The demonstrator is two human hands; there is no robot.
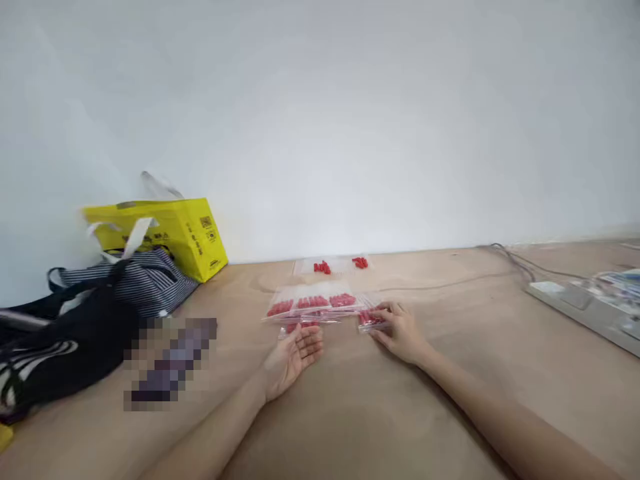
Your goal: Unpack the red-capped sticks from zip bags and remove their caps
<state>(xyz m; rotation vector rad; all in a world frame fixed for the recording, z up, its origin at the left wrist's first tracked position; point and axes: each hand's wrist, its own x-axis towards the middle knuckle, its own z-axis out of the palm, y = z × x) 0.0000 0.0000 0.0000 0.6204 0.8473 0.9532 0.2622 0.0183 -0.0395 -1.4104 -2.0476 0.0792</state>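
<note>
Leaning to one side at the far left, a black bag (65,353) with white stripes lies on the brown table (360,420). A bit of something yellow (5,437) peeks out at the corner of the view. Next comes a bag with thin dark and light stripes (155,283), and behind it a bright yellow bag (203,233) with white handles is by the pale wall (380,133). Nearer, a dark thing (175,367) is all blurry squares, so I cannot tell what it is.

In the middle, the left hand (295,357) is loosely open, with its fingers a little curled. It is just beside a pile of clear bags (313,301) full of little red pieces. I cannot tell if it touches them. Farther back, two red bunches (323,267) sit on clear plastic (343,265) near the wall.

The right hand (400,330), apart from the left one, has its thumb and fingers around the right end of a small clear bag (367,320) with red pieces. Past it are a gray wire (520,263), a long white power strip (575,297) and something shiny and colorful (623,293).
</note>
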